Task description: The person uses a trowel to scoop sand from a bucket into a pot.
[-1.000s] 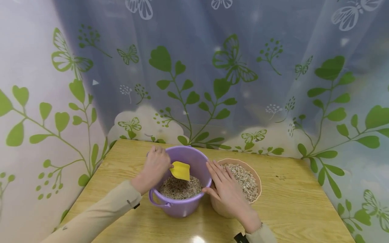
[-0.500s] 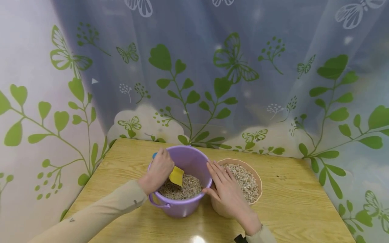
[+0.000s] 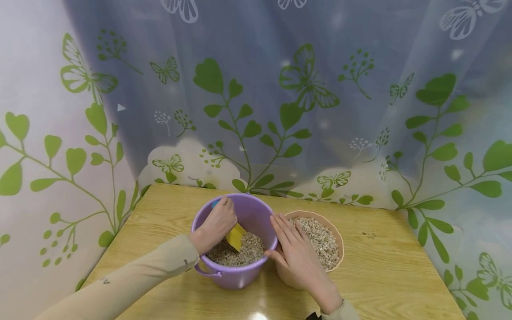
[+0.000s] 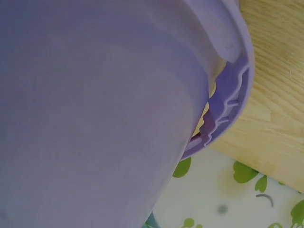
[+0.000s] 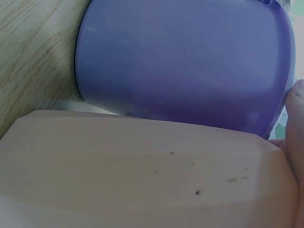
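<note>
A purple bucket (image 3: 256,213) stands on the table in the head view, with small mixed-colour gravel (image 3: 253,246) inside. Reaching over its left side, my left hand (image 3: 218,222) grips a small toy shovel; the yellow blade (image 3: 236,237) tilts down into the gravel, its tip partly buried. A blue handle end (image 3: 216,203) shows behind the fist. My right hand (image 3: 298,258) rests with straight fingers at the bucket's right rim, over the near side of a peach pot (image 3: 342,242) full of similar gravel. In the right wrist view, its thumb (image 5: 295,102) touches the bucket's rim.
The wooden table (image 3: 384,262) extends around both containers. A patterned curtain (image 3: 256,111) hangs right behind the table's back edge. The bucket's purple carry handle (image 3: 208,271) hangs at its front left. Bucket and pot stand close side by side.
My left hand has moved right and deeper over the bucket, and the shovel blade has gone from above the gravel down into it. The right hand has stayed in place.
</note>
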The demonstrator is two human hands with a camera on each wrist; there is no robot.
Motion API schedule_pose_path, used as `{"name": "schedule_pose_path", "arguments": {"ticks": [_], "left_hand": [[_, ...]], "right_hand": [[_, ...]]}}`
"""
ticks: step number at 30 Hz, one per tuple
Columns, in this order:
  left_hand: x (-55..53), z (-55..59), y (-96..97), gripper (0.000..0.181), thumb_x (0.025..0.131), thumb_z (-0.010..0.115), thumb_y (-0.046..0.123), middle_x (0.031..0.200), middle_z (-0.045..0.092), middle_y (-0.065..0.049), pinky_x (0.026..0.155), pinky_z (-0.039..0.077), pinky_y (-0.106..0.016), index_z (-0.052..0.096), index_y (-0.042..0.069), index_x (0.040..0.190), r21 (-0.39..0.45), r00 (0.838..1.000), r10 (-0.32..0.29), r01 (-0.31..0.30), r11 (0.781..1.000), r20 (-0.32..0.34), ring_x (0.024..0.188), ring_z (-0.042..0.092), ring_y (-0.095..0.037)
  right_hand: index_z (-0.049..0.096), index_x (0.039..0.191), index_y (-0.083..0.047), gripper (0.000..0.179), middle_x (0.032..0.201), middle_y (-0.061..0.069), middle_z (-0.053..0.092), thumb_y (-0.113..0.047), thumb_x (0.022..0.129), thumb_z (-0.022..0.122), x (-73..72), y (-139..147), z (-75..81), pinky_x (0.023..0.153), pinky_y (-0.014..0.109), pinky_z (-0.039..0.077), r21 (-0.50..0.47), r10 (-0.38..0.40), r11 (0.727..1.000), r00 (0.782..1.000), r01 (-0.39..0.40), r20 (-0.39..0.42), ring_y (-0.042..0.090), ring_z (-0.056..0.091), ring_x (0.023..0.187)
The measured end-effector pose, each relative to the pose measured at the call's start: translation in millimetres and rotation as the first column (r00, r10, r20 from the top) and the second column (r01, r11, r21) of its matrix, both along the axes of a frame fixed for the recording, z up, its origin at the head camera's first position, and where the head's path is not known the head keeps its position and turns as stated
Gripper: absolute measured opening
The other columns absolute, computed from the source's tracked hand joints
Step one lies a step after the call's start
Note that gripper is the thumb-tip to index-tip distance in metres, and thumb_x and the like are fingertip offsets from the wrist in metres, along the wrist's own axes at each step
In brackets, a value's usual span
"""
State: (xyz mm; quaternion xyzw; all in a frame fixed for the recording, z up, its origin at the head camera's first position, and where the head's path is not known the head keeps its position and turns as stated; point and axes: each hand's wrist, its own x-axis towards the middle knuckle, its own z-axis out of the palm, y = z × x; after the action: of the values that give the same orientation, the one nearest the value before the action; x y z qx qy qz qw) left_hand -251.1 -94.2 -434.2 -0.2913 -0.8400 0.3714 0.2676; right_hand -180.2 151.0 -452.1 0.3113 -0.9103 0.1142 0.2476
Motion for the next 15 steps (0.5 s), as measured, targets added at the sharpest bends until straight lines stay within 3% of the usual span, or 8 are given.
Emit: {"name": "schedule_pose_path", "arguments": {"ticks": [3,9,15], "left_hand": [[-0.3,-0.9,0.1,0.039,0.092,0.068,0.016,0.066,0.049,0.002,0.077,0.035,-0.030,0.048,0.014,0.059,0.018,0.999,-0.038,0.038,0.999,-0.004,0.068,0.041,-0.015],[-1.7,-2.7,0.4,0.038,0.085,0.072,0.044,0.069,0.054,0.003,0.079,0.036,-0.032,0.059,0.017,0.063,0.059,0.991,-0.135,0.133,0.989,0.020,0.072,0.045,-0.015],[-2.6,-3.4,-0.2,0.041,0.080,0.072,0.055,0.075,0.057,0.002,0.079,0.037,-0.032,0.067,0.017,0.069,0.086,0.988,-0.155,0.152,0.985,0.025,0.077,0.047,-0.016]], "right_hand": [[0.038,0.154,-0.003,0.087,0.159,0.014,0.039,-0.068,0.100,0.017,0.4,0.1,-0.3,0.112,0.058,0.035,0.001,-0.007,1.000,1.000,0.007,0.001,0.032,0.041,0.144],[0.038,0.153,-0.003,0.087,0.158,0.015,0.040,-0.068,0.100,0.017,0.5,0.1,-0.4,0.112,0.058,0.034,0.005,-0.010,1.000,1.000,0.010,-0.006,0.031,0.041,0.144],[0.037,0.154,-0.003,0.087,0.158,0.015,0.040,-0.068,0.100,0.019,1.5,0.9,-0.4,0.113,0.058,0.032,-0.003,-0.001,1.000,1.000,0.001,0.011,0.031,0.039,0.146]]}}
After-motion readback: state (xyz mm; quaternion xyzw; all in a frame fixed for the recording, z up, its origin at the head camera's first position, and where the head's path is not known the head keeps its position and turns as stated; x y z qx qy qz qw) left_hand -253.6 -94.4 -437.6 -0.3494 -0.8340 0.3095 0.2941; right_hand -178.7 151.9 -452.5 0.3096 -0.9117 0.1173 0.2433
